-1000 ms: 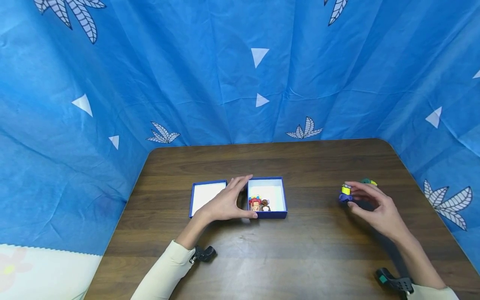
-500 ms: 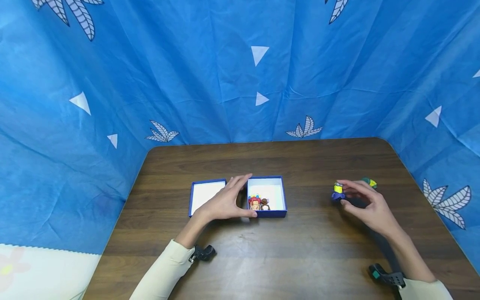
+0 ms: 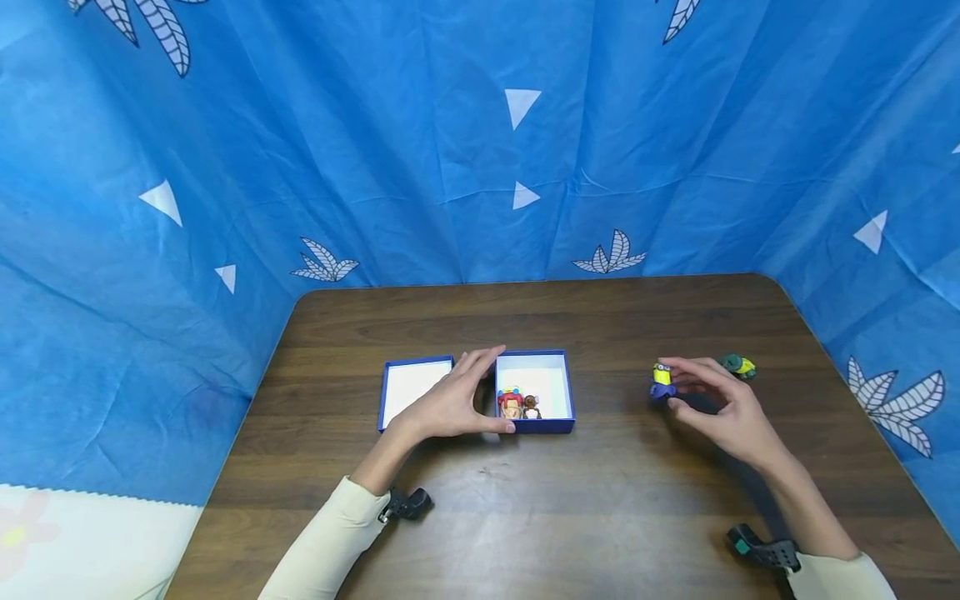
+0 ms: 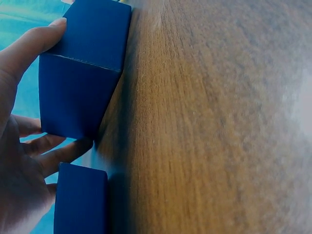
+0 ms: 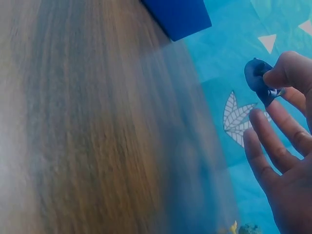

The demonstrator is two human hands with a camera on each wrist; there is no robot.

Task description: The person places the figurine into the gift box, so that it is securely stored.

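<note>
The red toy point(image 3: 511, 404) and brown toy point(image 3: 531, 407) are in the box point(image 3: 546, 426); 2 are out: the yellow toy point(image 3: 662, 383), right of it, pinched by the right hand point(image 3: 731, 417), and the green toy point(image 3: 738, 366) on the table point(image 3: 600, 508) beyond. The left hand point(image 3: 450, 408), fingers wide, holds the box's left end, partly covering the lid point(image 3: 408, 387).

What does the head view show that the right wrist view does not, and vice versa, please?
Only the head view shows the left hand, the lid, and the red figure and brown figure inside the blue box. Only the right wrist view shows the palm of the right hand. Both show the box, green-yellow toy, table, curtain, and that hand pinching a small toy.
</note>
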